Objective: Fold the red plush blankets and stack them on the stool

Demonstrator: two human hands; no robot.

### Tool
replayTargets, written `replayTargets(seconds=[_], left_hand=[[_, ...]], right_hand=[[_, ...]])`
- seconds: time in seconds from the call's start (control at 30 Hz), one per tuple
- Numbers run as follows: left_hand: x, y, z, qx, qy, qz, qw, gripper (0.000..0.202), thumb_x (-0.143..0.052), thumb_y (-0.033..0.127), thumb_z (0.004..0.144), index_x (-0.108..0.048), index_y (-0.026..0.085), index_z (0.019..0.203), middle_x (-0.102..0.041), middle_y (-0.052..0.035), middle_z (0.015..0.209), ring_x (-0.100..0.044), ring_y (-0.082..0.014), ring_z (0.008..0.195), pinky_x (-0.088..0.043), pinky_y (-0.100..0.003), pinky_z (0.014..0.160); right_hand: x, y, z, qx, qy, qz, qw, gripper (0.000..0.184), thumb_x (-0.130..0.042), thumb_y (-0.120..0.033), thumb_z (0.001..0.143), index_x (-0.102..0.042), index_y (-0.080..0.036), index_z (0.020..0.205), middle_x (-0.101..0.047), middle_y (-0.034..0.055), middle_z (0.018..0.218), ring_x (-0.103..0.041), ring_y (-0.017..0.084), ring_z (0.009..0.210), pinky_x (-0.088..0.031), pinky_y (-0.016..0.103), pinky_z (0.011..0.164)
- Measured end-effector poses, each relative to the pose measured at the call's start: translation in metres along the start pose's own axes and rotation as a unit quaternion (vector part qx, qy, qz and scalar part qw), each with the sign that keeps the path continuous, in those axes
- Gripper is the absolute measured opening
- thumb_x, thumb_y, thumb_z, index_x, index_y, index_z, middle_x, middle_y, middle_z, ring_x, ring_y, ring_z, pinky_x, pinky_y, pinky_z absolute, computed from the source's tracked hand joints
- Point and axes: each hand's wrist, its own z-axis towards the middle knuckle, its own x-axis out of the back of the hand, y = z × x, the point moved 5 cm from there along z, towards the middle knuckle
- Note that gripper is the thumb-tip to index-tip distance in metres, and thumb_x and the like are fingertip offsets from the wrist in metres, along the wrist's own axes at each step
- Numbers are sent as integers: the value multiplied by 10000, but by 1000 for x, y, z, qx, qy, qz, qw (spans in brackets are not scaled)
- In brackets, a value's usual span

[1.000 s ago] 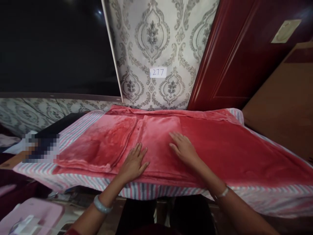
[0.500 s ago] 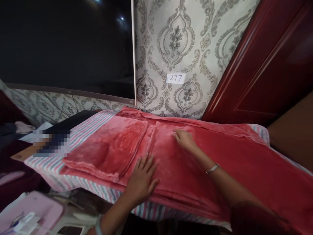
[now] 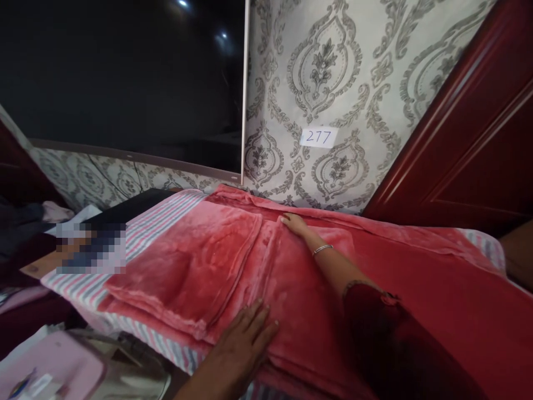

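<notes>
Red blanket being touched on cloth-covered counter.
Front edge: left hand being held spread; back edge: right hand being rested, grip unclear.

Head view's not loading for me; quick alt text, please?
Two bare hands work at a partly folded red plush blanket on a striped cloth: the left hand near the wearer, the right hand at the far end of a folded layer. Behind are a dark screen and patterned wallpaper with a paper marked 277.

Grey-patterned wallpaper, black screen with light glints, glossy dark-red panel, paper label reading 277
</notes>
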Motion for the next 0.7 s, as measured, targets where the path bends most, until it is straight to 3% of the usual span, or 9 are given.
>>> replayTargets(seconds=[0.13,0.27,0.4,0.53,0.7], left_hand=[[8,1,-2,-38,37,18,998,439,-413,122,996,-548,176,1411,-544,-95,1511,-333,-244,1511,-444,-423,1168],[4,3,-11,-72,82,8,994,397,-418,116,992,-588,137,1349,-559,-135,1490,-358,-271,1497,-378,-477,1211],[-3,2,-17,-57,109,-6,992,431,-448,97,962,-563,144,1375,-593,-148,1450,-401,-272,1473,-411,-479,1185],[4,2,-14,-44,112,-10,993,441,-491,84,915,-584,143,1342,-660,-136,1366,-447,-268,1446,-429,-469,1176],[34,4,11,-28,110,-52,992,344,-479,294,958,-648,150,1220,-735,-134,1204,-594,-267,1307,-270,-567,1250]], right_hand=[[-1,-1,15,21,13,31,999,302,-500,-284,945,-741,-103,965,-754,92,992,-669,225,913,-492,270,801],[-7,-6,22,37,27,51,998,308,-469,-288,957,-722,-113,956,-741,53,942,-644,190,844,-484,248,760],[-23,-7,16,12,14,26,999,242,-533,-242,927,-739,-118,902,-745,80,893,-660,204,837,-486,272,781],[-20,-12,7,4,9,-3,1000,279,-505,-216,947,-743,-146,1074,-747,102,1107,-671,214,1026,-487,282,900],[3,-31,-11,24,8,-43,999,449,-422,-252,995,-593,-187,1406,-591,107,1440,-534,254,1328,-398,374,1106]])
